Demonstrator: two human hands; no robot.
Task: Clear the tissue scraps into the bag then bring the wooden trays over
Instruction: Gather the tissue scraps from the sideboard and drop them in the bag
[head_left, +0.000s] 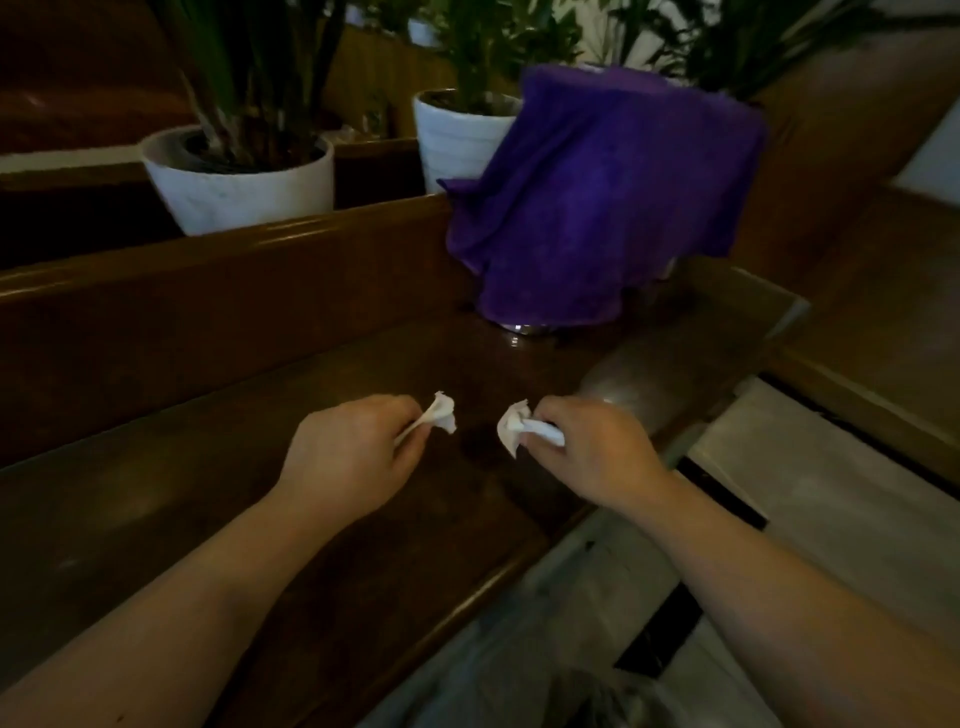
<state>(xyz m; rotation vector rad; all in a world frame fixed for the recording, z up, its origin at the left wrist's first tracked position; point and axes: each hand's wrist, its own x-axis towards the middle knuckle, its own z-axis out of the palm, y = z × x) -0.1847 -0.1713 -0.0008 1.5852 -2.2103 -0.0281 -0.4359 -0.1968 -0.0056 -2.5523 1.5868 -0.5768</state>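
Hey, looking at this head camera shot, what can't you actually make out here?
- Object under the purple cloth: draped over; only a shiny base rim shows.
- Bag and wooden trays: none visible in the head view.
- Dark shape at the bottom edge: cut off and dim, unidentifiable.
- Tissue scraps: partly hidden inside the left hand and right hand.
- Plants: tops cropped by the upper edge.
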